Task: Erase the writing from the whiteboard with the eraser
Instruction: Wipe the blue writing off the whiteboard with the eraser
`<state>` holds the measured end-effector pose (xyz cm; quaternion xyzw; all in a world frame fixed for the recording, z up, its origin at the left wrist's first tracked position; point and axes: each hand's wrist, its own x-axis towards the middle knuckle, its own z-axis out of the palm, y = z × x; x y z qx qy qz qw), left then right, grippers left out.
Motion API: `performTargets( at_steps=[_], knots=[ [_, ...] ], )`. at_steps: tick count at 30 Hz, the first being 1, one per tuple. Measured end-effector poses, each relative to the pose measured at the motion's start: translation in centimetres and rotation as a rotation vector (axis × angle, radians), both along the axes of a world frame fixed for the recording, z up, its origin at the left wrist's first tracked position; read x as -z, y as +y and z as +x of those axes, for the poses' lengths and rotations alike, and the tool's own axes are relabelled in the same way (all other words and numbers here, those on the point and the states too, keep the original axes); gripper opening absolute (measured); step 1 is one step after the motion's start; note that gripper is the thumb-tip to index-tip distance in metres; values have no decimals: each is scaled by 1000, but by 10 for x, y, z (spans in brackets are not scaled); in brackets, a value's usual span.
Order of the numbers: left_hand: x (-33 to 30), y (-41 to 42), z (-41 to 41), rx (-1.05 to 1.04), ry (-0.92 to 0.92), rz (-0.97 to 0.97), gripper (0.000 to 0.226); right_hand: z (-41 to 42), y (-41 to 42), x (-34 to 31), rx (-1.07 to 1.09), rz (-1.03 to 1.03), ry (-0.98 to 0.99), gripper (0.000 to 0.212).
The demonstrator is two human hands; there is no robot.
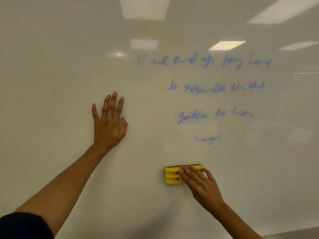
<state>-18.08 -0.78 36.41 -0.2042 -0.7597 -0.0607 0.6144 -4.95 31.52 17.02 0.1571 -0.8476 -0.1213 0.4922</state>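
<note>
Yellow eraser (pixel 174 175), long side level, pressed flat to the whiteboard (pixel 51 66) below all the writing, under the spread fingers of the right hand (pixel 198 183), gripped at its right part. Four lines of blue writing (pixel 203 62) above and slightly right, blurred, apparently unerased; lowest word nearest the eraser but apart from it. Left hand (pixel 108 123) open wide, flat against bare board, well left of the text, holding nothing. Step in hand: judged the start of wiping. Next move: an upward sweep across the lowest line, with steady pressure.
</note>
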Motion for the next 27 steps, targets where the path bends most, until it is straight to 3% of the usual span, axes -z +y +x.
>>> performTargets(
  at_steps=[4, 9, 14, 17, 20, 27],
  knots=[
    [4, 1, -6, -10, 25, 8, 69, 15, 31, 6, 75, -77, 20, 60],
    [6, 3, -11, -25, 53, 28, 69, 20, 55, -24, 167, -374, 113, 48],
    [6, 3, -11, -22, 61, 36, 70, 8, 64, -94, 197, -645, 206, 64],
    [6, 4, -10, -27, 61, 35, 70, 2, 53, -121, 163, -627, 219, 61],
    [7, 3, -11, -31, 63, 36, 69, 2, 29, -123, 139, -477, 227, 57],
    [7, 1, -11, -15, 62, 34, 69, 7, 18, -60, 114, -214, 175, 47]
  ],
)
